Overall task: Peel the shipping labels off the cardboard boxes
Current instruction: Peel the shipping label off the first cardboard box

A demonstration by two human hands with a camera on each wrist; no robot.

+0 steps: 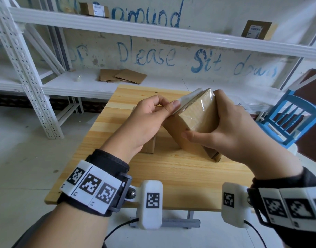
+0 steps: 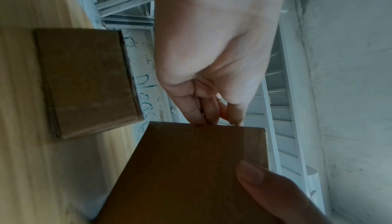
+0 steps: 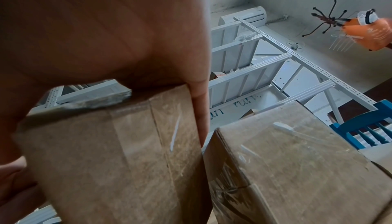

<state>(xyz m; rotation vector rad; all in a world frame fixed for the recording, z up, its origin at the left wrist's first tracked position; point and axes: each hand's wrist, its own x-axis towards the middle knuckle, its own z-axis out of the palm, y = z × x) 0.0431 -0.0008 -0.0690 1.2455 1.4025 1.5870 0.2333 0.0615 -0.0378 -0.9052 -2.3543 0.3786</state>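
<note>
A brown cardboard box (image 1: 178,129) wrapped in clear tape stands tilted on one end on the wooden table (image 1: 171,176). My right hand (image 1: 205,120) grips it, thumb on the near face and fingers round the far side. My left hand (image 1: 171,104) pinches a white shipping label (image 1: 189,98) between thumb and fingers at the box's upper left edge, and the label is partly lifted off. In the left wrist view the fingers (image 2: 203,110) meet at the top edge of the box (image 2: 191,169). The right wrist view shows the label's loose edge (image 3: 84,105) along the box (image 3: 110,160).
A second small box (image 1: 149,144) sits on the table behind my left wrist, and another taped box (image 3: 297,160) stands right of the held one. Labelled boxes (image 1: 95,8) (image 1: 257,30) rest on the white shelving, flattened cardboard (image 1: 121,76) lower down. A blue chair (image 1: 287,119) stands at the right.
</note>
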